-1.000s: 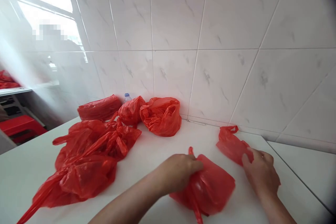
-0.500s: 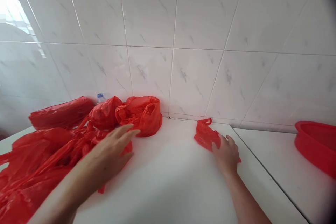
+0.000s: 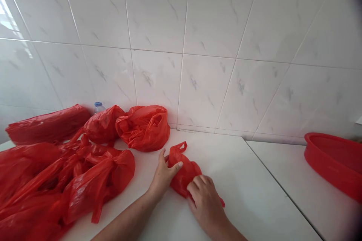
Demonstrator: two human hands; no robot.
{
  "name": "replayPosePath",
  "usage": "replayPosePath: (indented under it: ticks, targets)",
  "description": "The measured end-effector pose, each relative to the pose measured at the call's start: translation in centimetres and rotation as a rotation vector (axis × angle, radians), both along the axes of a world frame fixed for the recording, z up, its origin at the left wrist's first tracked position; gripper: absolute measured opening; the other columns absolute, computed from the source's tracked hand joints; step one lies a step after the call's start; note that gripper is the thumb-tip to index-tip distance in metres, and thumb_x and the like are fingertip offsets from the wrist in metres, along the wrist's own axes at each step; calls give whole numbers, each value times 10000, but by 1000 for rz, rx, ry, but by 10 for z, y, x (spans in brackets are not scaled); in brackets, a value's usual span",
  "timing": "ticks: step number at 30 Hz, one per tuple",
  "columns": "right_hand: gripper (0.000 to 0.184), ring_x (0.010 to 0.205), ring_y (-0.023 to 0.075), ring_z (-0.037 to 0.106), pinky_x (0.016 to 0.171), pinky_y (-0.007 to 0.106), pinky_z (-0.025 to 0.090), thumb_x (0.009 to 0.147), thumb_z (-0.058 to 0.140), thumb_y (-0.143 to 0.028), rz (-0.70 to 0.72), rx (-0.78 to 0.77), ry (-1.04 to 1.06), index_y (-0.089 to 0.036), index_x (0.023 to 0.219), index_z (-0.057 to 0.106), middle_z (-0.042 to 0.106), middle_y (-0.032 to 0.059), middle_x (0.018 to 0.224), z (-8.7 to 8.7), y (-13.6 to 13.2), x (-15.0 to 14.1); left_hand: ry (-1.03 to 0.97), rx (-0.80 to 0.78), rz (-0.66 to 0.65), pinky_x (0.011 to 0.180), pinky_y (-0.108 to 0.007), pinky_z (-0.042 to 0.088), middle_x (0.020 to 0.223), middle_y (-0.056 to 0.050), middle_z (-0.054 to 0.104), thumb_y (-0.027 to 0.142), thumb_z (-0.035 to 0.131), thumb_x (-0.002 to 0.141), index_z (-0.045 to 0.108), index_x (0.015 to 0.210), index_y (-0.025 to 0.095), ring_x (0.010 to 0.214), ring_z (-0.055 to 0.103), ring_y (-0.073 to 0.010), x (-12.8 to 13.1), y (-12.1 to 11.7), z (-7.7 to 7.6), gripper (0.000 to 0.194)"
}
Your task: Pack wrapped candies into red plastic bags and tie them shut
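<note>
A small red plastic bag (image 3: pixel 183 175) with one loop handle at its far end lies on the white tabletop between my hands. My left hand (image 3: pixel 162 177) is at the bag's left side, thumb laid over the top and fingers along the edge, partly hidden by the plastic. From the near right, my right hand (image 3: pixel 206 203) grips the bag with curled fingers; a red tip of it sticks out past the hand. Just beyond my left hand sits a bundled red plastic bag (image 3: pixel 145 130).
More filled red bags (image 3: pixel 85 180) cover the left of the white table (image 3: pixel 243 196). Behind them are a long red bundle (image 3: pixel 48 124) and a blue-capped bottle (image 3: pixel 98 107). At right stands a red basin (image 3: pixel 330 165). A tiled wall (image 3: pixel 158 26) closes the back.
My right hand has brought the small bag left and nearer to me. My left hand has moved right from above the other bags onto this bag's left side.
</note>
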State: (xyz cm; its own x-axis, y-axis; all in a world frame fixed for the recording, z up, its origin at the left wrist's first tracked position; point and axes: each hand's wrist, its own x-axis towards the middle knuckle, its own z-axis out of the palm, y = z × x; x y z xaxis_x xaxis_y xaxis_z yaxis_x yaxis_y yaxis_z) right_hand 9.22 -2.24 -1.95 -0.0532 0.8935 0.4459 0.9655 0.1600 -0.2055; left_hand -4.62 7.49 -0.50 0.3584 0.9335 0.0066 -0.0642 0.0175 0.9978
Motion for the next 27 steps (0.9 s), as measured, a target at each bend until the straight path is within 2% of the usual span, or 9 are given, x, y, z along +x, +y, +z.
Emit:
replayPosePath:
  ticks: [2, 6, 8, 12, 15, 18, 21, 23, 27]
  targets:
    - [30, 774, 185, 569, 725, 309, 475, 787, 586, -201, 89, 30, 139, -217, 812, 591, 590, 22, 837, 1, -4, -4, -94, -58, -27, 836, -397, 513, 1155, -137, 629, 442, 714, 734, 305, 1354, 203, 980, 652, -270, -9, 8, -1, 780]
    - [400, 850, 180, 616, 723, 311, 524, 881, 463, -346, -157, 36, 477, -230, 1264, 466, 531, 88, 1253, 4, 5, 21, -253, -126, -158, 764, -373, 533, 907, -82, 692, 396, 758, 681, 561, 1025, 165, 807, 688, -247, -19, 12, 6, 459]
    - [549, 790, 170, 620, 711, 313, 528, 841, 507, -367, -261, -108, 645, -230, 1356, 380, 550, 85, 1239, 8, 11, 34, -302, -146, -205, 763, -369, 530, 887, -70, 694, 363, 755, 690, 576, 1011, 174, 797, 689, -242, -17, 8, 9, 413]
    - [246, 684, 149, 602, 650, 269, 484, 813, 488, -293, -21, -456, 953, -188, 995, 615, 638, 3, 788, 21, 14, 47, -359, -158, -271, 754, -365, 522, 859, -28, 677, 247, 751, 683, 571, 1050, 210, 759, 672, -213, -12, 2, 9, 410]
    - [141, 585, 121, 505, 544, 235, 391, 766, 533, -298, -121, -304, 1057, -186, 689, 573, 554, -31, 633, 28, 14, 66, -390, -144, -282, 698, -338, 511, 717, -3, 619, 249, 743, 662, 586, 791, 181, 663, 627, -178, -13, 5, 6, 215]
    - [197, 512, 101, 365, 493, 224, 303, 749, 566, -392, -346, -91, 1124, -196, 732, 556, 403, -69, 532, 31, 13, 99, -441, -82, -243, 696, -309, 498, 709, 10, 567, 314, 779, 578, 489, 582, 179, 684, 595, -157, -17, 15, 3, 320]
    - [288, 481, 86, 261, 464, 219, 222, 767, 545, -483, -390, -45, 1169, -196, 762, 525, 299, -90, 510, 36, 9, 122, -456, -2, -194, 685, -329, 500, 796, -16, 580, 373, 776, 550, 472, 581, 184, 705, 597, -176, -19, 23, 3, 359]
    - [328, 473, 74, 228, 456, 217, 180, 766, 572, -516, -314, -90, 1191, -194, 742, 515, 291, -92, 513, 41, 5, 117, -438, 58, -139, 637, -321, 492, 831, -19, 571, 343, 740, 607, 483, 635, 192, 672, 586, -166, -17, 21, 4, 300]
    - [491, 431, 68, 313, 430, 211, 188, 831, 461, -646, 73, -401, 1173, -171, 770, 568, 418, -56, 503, 51, -2, 67, -355, 247, 16, 650, -249, 449, 862, 12, 522, 99, 642, 667, 516, 701, 207, 732, 547, -133, -10, 0, 4, 170]
